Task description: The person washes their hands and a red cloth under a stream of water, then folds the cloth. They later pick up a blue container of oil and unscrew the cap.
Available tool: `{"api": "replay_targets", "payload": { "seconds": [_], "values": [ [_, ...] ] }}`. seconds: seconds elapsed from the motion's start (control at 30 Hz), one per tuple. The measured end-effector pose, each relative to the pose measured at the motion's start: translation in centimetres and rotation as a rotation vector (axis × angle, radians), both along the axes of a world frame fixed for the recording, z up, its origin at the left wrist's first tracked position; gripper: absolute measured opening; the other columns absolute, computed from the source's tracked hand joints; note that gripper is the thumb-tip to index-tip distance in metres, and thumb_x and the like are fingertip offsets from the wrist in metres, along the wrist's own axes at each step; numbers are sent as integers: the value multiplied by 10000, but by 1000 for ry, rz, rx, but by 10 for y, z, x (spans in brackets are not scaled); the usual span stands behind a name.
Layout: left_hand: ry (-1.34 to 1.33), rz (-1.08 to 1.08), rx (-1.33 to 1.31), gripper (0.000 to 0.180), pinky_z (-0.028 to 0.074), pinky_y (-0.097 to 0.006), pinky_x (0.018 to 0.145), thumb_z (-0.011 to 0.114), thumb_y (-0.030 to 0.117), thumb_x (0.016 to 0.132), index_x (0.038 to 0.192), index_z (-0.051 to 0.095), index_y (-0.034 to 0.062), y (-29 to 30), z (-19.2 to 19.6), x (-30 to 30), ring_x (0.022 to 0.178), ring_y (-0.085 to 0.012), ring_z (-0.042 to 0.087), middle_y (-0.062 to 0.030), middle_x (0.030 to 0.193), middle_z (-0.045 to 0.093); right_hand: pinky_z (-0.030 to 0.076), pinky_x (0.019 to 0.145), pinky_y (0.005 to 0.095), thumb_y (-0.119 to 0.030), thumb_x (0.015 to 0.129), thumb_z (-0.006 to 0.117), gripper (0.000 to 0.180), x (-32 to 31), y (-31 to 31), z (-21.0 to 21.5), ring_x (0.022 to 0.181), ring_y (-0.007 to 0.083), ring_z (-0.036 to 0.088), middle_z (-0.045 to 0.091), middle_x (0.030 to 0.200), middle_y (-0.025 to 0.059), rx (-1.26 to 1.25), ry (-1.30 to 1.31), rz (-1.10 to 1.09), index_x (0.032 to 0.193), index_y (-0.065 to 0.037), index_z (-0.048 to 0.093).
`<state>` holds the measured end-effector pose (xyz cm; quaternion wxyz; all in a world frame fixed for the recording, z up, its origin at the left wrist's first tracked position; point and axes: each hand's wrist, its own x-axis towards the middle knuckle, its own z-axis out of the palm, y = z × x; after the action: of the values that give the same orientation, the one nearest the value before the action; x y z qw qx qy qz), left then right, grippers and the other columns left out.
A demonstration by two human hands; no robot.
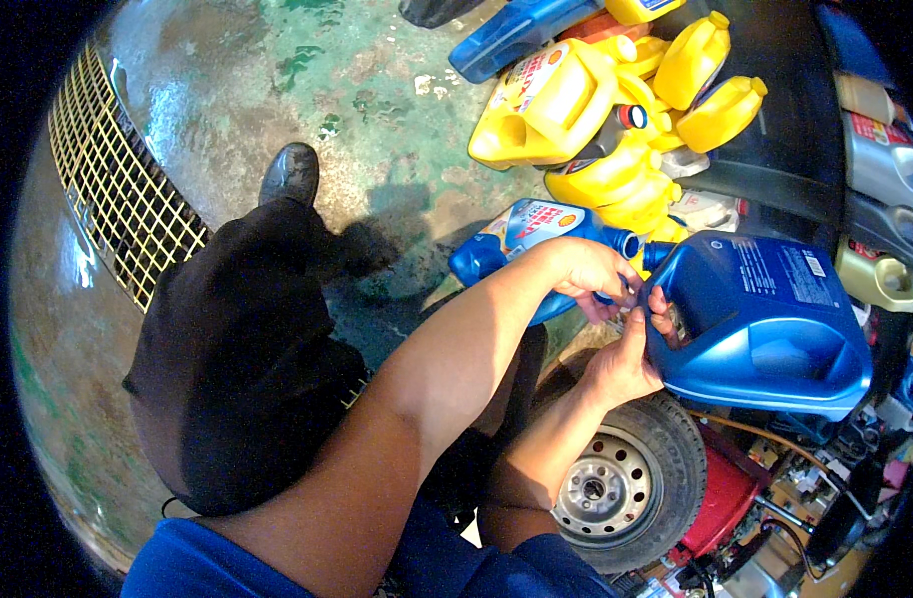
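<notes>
A large blue plastic oil jug (765, 334) lies tilted on its side in front of me, its label facing up and its neck pointing left. My right hand (631, 354) is closed round its handle, with fingertips showing through the handle gap. At the neck end, my left hand (591, 274) has its fingers bent and pressed together. A bit of dark blue shows between those fingers; whether it is a cap or the neck itself is hard to tell. Just beyond my left wrist, another blue oil jug (526, 239) lies on the floor, its open mouth facing right.
Several yellow oil jugs (546, 105) are heaped at the upper right, with a blue container (516, 40) behind. A wheel with a tyre (626, 488) stands below my right forearm, beside a red object (726, 488). A floor grate (118, 179) lies at left. Grey bottles (885, 164) line the right edge.
</notes>
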<state>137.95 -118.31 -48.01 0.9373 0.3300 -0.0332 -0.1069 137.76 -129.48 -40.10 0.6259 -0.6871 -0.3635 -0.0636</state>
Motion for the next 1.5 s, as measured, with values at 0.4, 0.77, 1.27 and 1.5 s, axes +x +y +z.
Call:
{"api": "replay_targets", "payload": {
  "seconds": [0.4, 0.77, 1.27, 1.5],
  "values": [
    [-3, -5, -33, 375, 542, -393, 778, 667, 139, 865, 1222, 576, 69, 0, -2, 0, 829, -194, 595, -66, 946, 603, 488, 913, 416, 125, 755, 609, 167, -6, 0, 2, 977, 252, 631, 677, 1024, 164, 12, 34, -47, 892, 38, 646],
    [3, 14, -30, 388, 544, -393, 777, 658, 117, 855, 1231, 577, 64, 0, 0, 0, 837, -194, 599, -79, 949, 604, 469, 934, 418, 121, 746, 607, 162, -7, 2, 5, 981, 250, 626, 676, 1011, 159, -8, 3, -41, 882, 36, 631],
    [8, 6, -25, 375, 556, -407, 780, 639, 87, 860, 1229, 580, 52, -1, 3, 0, 840, -207, 598, -83, 955, 603, 461, 934, 404, 100, 773, 610, 130, -3, 0, -2, 997, 239, 616, 670, 1025, 151, 26, -1, -42, 885, 36, 627],
    [0, 29, -23, 369, 559, -404, 769, 640, 89, 856, 1218, 583, 48, -1, -1, -1, 841, -210, 599, -84, 959, 610, 462, 946, 429, 111, 769, 612, 121, -7, 2, -3, 993, 259, 626, 670, 1022, 158, 18, -30, -39, 862, 33, 614]
  ]
}}
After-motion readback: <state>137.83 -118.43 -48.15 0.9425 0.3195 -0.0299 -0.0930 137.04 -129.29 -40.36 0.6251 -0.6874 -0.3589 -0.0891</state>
